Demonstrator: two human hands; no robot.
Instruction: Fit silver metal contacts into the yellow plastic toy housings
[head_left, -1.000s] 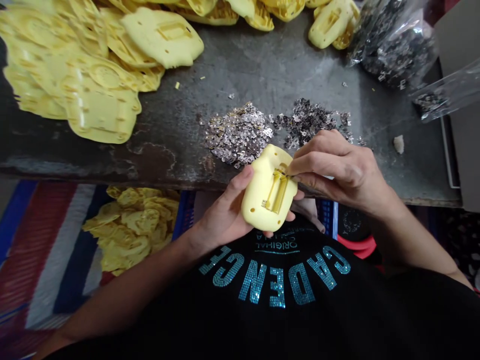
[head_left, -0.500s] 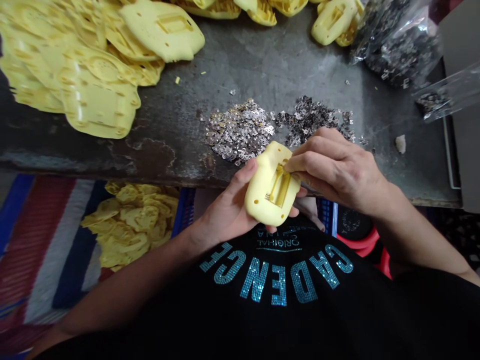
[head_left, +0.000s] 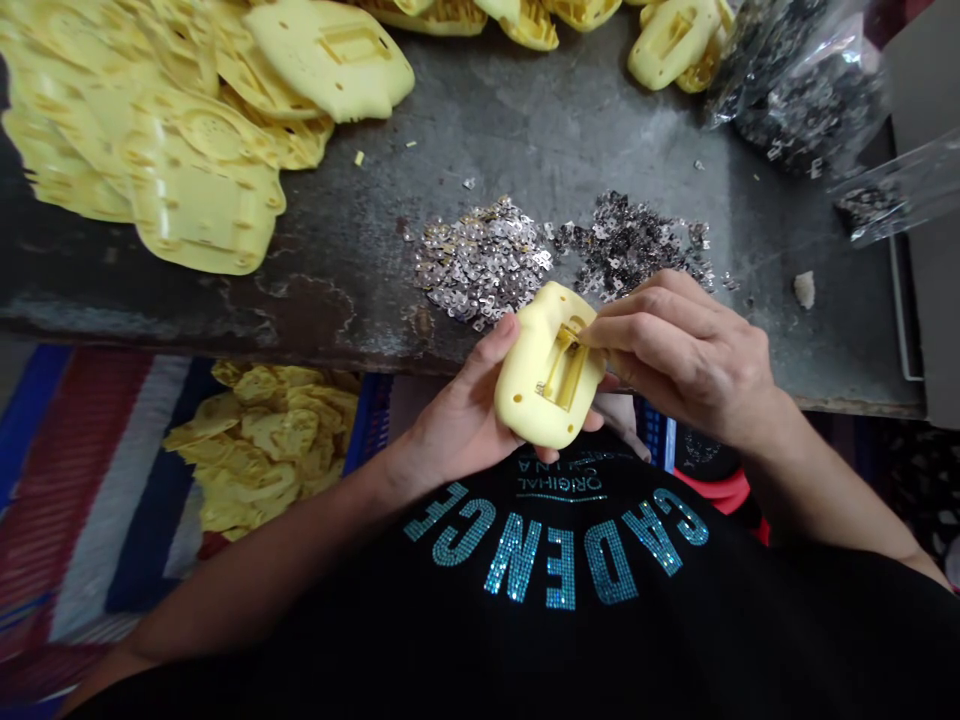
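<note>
My left hand [head_left: 469, 405] is wrapped round a yellow plastic casing [head_left: 525, 385], holding it tilted just off the table's front edge. A long battery recess in the casing faces up, with a small metal contact at its near end. My right hand [head_left: 682, 350] has its thumb and fingers pinched at the far end of that recess. Whatever lies between those fingertips is hidden. Just beyond the casing are a heap of shiny silver metal contacts [head_left: 480, 260] and a darker heap of metal contacts [head_left: 630, 240].
Yellow casing halves [head_left: 202, 190] pile up at the table's left, and more casings [head_left: 671, 45] lie along the back. Clear bags of metal parts [head_left: 810, 110] stand at the right. Below the edge, yellow parts [head_left: 277, 440] sit at the left, near a blue crate [head_left: 367, 420].
My right fingertips have drawn back slightly to the right from the recess, so more of its far end shows. The left hand keeps its hold on the casing.
</note>
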